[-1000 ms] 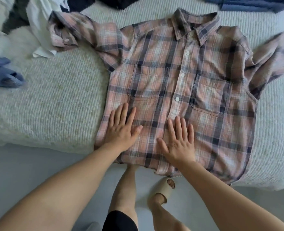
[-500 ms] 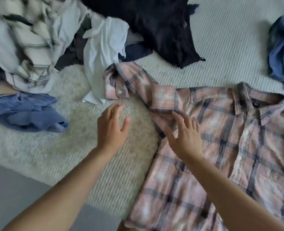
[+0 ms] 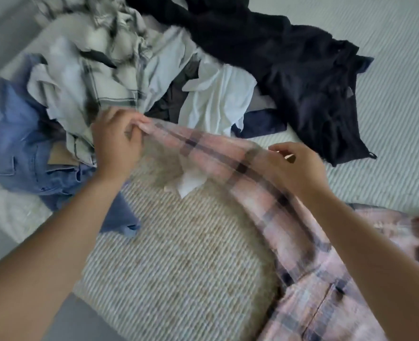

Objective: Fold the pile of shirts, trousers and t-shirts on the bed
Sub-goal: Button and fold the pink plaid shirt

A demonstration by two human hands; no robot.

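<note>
A pink plaid shirt (image 3: 326, 299) lies front up at the lower right of the bed, its body running out of frame. Its left sleeve (image 3: 218, 153) is stretched up and to the left, lifted off the cover. My left hand (image 3: 116, 141) pinches the cuff end of that sleeve. My right hand (image 3: 299, 168) grips the sleeve further along, nearer the shoulder. Behind the hands sits the unfolded pile: blue jeans (image 3: 14, 143), a white and black checked shirt (image 3: 92, 70), a white t-shirt (image 3: 215, 99) and a black garment (image 3: 302, 65).
The ribbed cream bed cover (image 3: 178, 267) shows bare below the sleeve. The bed's edge and grey floor (image 3: 75, 323) are at the lower left. A dark navy piece (image 3: 262, 121) pokes out under the white t-shirt.
My hands left the shirt's hem and moved to its left sleeve. Both now hold the sleeve, which has been pulled out straight. My view swung left toward the pile.
</note>
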